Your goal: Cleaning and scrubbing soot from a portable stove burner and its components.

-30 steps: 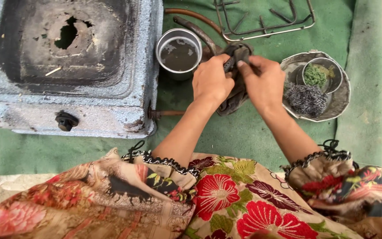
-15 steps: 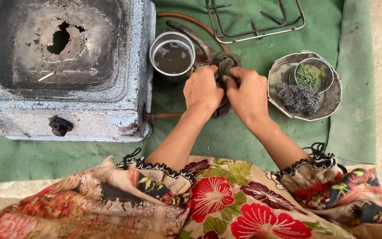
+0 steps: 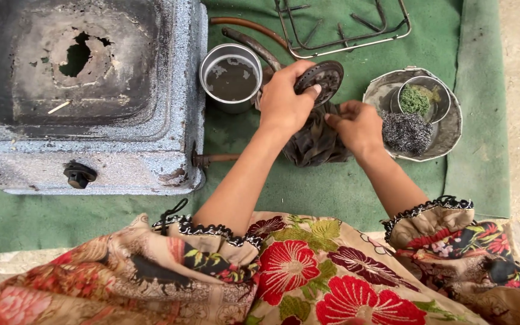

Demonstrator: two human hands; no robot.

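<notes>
- Burner cap (image 3: 320, 78): round, dark, perforated disc, tilted, held up over the mat between the cup and the bowl.
- Left hand (image 3: 284, 102): clamped on the burner cap, fingers over its left edge, thumb at its lower rim.
- Right hand (image 3: 359, 123): pinched shut on the cloth, just below and right of the cap; the two hands are a little apart.
- Cloth (image 3: 314, 141): dark, grimy, crumpled, hanging beneath the cap and resting on the mat.
- Mat (image 3: 332, 192): green, spread on the ground, carrying everything listed.
- Stove (image 3: 85, 90): pale blue, speckled and worn, at left on the mat; blackened top with a ragged hole; black knob (image 3: 78, 175) on its front.
- Cup (image 3: 231, 75): steel, holding murky liquid, just right of the stove, near the left hand.
- Pipes (image 3: 254, 37): rusty, curved, behind the cup.
- Pan support (image 3: 344, 27): wire grid, at the far edge of the mat.
- Bowl (image 3: 446, 135): battered metal, right of the right hand; holds steel wool (image 3: 405, 131) and a small steel bowl (image 3: 443, 96) with green scourer (image 3: 414, 100).
- Clothing (image 3: 296, 271): floral fabric, red flowers, in the foreground.
</notes>
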